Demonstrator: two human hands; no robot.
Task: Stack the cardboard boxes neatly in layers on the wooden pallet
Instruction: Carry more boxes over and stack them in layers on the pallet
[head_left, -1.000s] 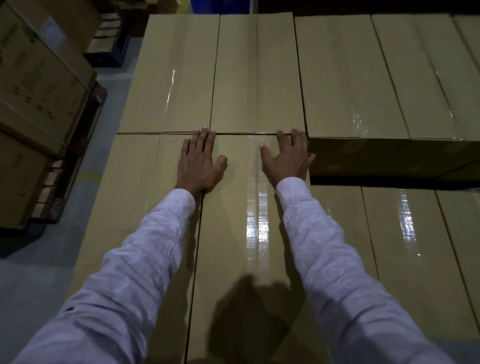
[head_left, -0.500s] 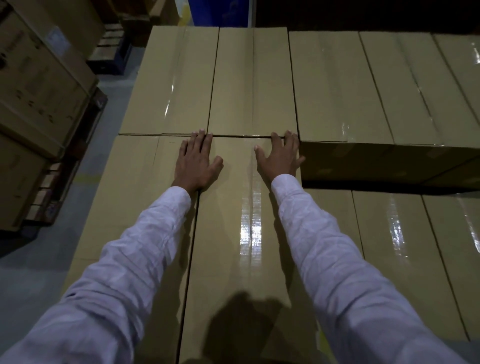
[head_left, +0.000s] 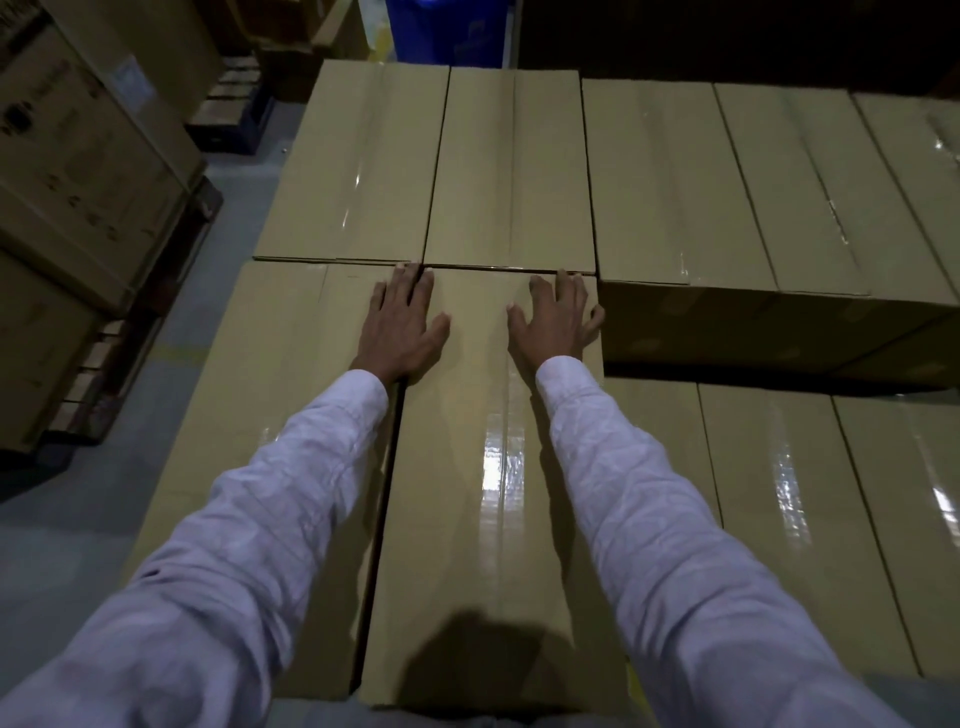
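Change: little. Both hands keep their place, and the right hand (head_left: 556, 325) has edged closer to the taller box (head_left: 727, 182).
Hands: left hand (head_left: 400, 327) and right hand lie flat and apart, fingers straight, pressing the far end of the near box (head_left: 467, 519) and gripping nothing.
Box: plain brown with a glossy taped seam, lying lengthwise on the stack, its far end touching the back row (head_left: 509, 171).
Pallet: hidden.
Step, judged: seating the box.
Next: close the dark gap beside the left box (head_left: 260, 389).

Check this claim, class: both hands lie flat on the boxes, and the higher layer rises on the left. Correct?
No. The left hand and right hand do lie flat on the boxes, but the head view shows the higher layer on the right.
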